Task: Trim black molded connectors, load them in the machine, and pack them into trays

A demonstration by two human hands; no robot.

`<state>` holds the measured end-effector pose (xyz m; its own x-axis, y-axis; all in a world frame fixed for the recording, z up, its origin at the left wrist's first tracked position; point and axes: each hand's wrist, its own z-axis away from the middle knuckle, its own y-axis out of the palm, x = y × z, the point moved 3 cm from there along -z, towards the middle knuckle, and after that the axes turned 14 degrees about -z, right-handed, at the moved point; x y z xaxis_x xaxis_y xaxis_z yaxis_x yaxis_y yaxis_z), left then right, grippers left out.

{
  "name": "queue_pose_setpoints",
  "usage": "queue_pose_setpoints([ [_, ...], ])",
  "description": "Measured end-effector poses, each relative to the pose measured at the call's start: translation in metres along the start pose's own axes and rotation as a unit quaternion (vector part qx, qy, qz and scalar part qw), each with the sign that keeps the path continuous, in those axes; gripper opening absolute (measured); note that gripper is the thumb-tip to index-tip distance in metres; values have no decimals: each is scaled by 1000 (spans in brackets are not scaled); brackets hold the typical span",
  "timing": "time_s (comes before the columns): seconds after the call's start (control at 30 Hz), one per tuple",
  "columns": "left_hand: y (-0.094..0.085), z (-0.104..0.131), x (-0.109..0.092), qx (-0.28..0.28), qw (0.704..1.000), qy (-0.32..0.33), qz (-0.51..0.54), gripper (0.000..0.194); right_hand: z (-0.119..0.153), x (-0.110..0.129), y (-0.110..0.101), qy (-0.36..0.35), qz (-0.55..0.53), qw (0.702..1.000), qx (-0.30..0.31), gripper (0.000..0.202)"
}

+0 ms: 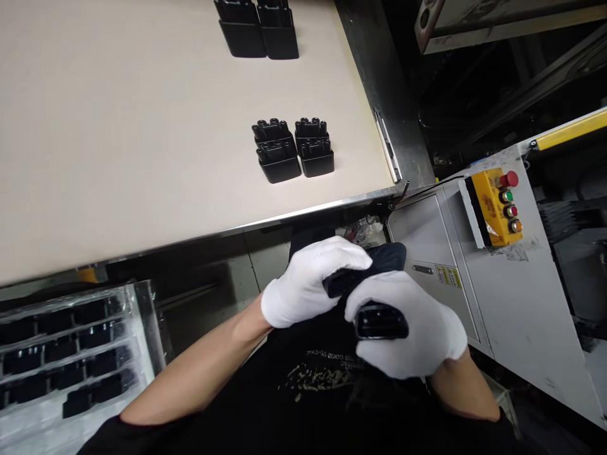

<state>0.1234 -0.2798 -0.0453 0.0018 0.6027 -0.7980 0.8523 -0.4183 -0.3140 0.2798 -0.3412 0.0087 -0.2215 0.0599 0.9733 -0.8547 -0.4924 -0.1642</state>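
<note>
My left hand (313, 278), in a white glove, is closed around a black plastic part (339, 283) above my lap. Close beside it, my gloved right hand (412, 322) grips a second black plastic part (380, 321), whose glossy rounded end faces up between thumb and fingers. The undersides of both parts are hidden by the gloves. On the pale conveyor belt (142, 126) in front stand a cluster of similar black parts (279, 165) with small posts on top, and another group of black parts (279, 38) farther off.
A clear plastic tray (137, 328) with rows of black parts sits at lower left. A metal edge (303, 210) borders the belt. At right, a yellow control box (496, 208) with several buttons is mounted on a light grey cabinet (512, 303).
</note>
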Motion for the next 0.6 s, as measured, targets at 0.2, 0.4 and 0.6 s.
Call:
queue_pose_setpoints([
  [0.2,-12,-1,-2,2,993,-115,16,29,12,-24,-13,80,-163,978,-102,32],
  [0.4,-86,10,-14,7,974,-218,-67,32,-8,-32,-38,164,-113,956,-213,33],
  [0.6,-218,-54,36,-229,940,-176,-181,42,-124,12,-99,44,140,959,-242,35],
])
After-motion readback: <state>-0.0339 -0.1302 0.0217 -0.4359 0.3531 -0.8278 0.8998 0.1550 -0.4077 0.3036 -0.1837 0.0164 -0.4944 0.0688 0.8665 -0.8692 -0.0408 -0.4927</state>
